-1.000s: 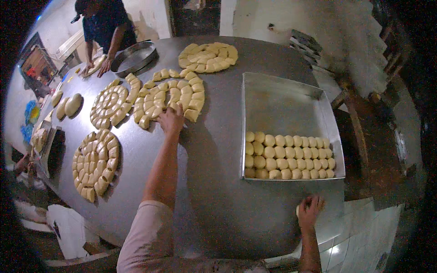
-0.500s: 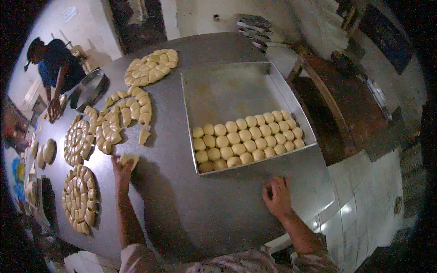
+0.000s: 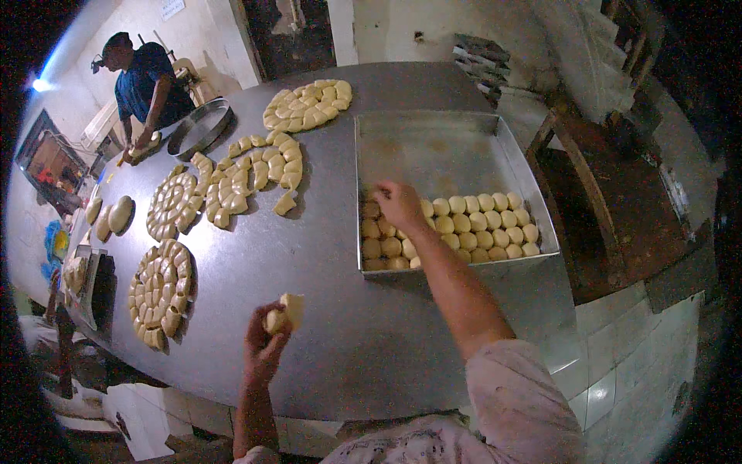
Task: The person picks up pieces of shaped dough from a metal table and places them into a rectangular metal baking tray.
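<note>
My left hand (image 3: 267, 336) is raised over the near part of the steel table, closed around pale dough pieces (image 3: 291, 309) that stick out past the fingers. In the large square metal tray (image 3: 456, 269), several rows of round dough balls (image 3: 479, 223) fill the near part. My right hand (image 3: 400, 207) reaches over the tray's left side at the farthest row, fingertips bent together near the left wall. Whatever those fingers hold, if anything, is hidden, and the hand and forearm cover some balls. Cut dough in loose clusters (image 3: 280, 164) lies left of the tray.
Scored dough rounds (image 3: 160, 290) and smooth dough lumps (image 3: 120, 214) rest on the table's left side. A round metal pan (image 3: 202, 130) stands at the far left beside another person (image 3: 153, 85), whose hands are over the table. A brown wooden table (image 3: 630, 216) adjoins at the right.
My right hand has gone from in front of the tray to over its left side. My left hand has come back from the cut dough, now holding dough pieces nearer to me. The view has shifted.
</note>
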{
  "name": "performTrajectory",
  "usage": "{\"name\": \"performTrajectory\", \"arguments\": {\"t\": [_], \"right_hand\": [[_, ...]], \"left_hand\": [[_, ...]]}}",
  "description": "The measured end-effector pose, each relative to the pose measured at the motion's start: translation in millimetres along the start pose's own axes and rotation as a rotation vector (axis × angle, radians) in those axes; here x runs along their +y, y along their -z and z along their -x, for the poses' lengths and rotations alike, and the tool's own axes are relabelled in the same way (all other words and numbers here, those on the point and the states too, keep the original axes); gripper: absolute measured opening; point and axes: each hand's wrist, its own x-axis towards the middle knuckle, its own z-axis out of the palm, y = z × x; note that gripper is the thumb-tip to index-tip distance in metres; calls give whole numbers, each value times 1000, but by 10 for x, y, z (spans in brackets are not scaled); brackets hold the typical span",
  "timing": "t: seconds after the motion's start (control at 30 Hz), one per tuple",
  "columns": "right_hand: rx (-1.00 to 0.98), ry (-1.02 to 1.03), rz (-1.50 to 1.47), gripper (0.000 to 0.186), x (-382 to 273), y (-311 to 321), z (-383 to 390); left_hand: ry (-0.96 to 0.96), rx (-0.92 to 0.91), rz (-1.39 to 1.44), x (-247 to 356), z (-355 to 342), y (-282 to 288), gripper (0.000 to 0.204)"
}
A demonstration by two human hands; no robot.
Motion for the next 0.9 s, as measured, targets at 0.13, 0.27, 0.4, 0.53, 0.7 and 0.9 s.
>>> {"name": "performTrajectory", "arguments": {"t": [0.13,0.27,0.4,0.53,0.7,0.9], "right_hand": [[-127,-39,-419,23,-738,237,1048],[-358,112,-285,31,-1012,392,2176],[-166,-463,-307,37,-664,1234,2779],[-84,-129,716,36,-250,1685,3246],[375,-157,894,35,184,1203,2280],[32,-100,789,23,129,1678,2919]], "left_hand": [[-46,-90,178,-81,165,-172,26],[74,-328,28,-101,168,-569,24],[9,-202,198,-240,88,-205,20],[59,25,223,-317,-35,11,11],[48,-247,196,-488,-24,-504,21],[17,3,-230,-494,-297,-120,33]]}}
